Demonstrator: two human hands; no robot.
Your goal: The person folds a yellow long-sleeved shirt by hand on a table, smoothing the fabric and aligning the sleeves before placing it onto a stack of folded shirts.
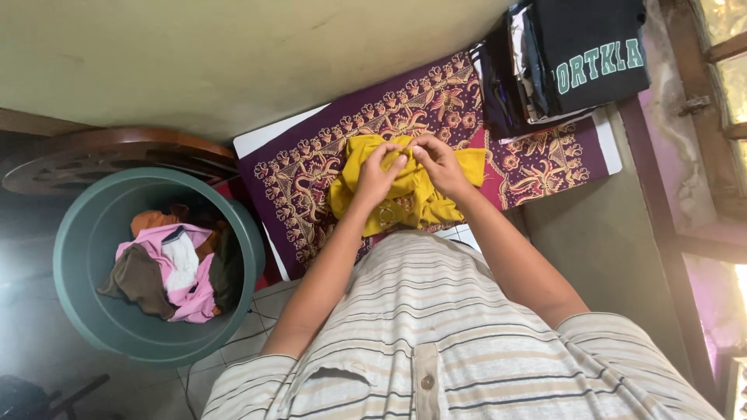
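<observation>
Both hands work a crumpled mustard-yellow cloth garment (405,190) that lies bunched on a maroon batik-patterned cloth (311,183) spread over a white-edged board. The left hand (376,177) has its fingers curled together and pinched on a fold at the garment's upper middle; the right hand (442,165) sits just beside it, fingertips closed on the same ridge of fabric, the two hands almost touching. Most of the yellow cloth spreads below and to either side of the fingers. Beyond the right fingers, well apart, rests a stack of folded dark clothes (572,58). Far out past the left fingers stands a round green plastic tub (85,233) holding pink, white and brown laundry (175,272).
</observation>
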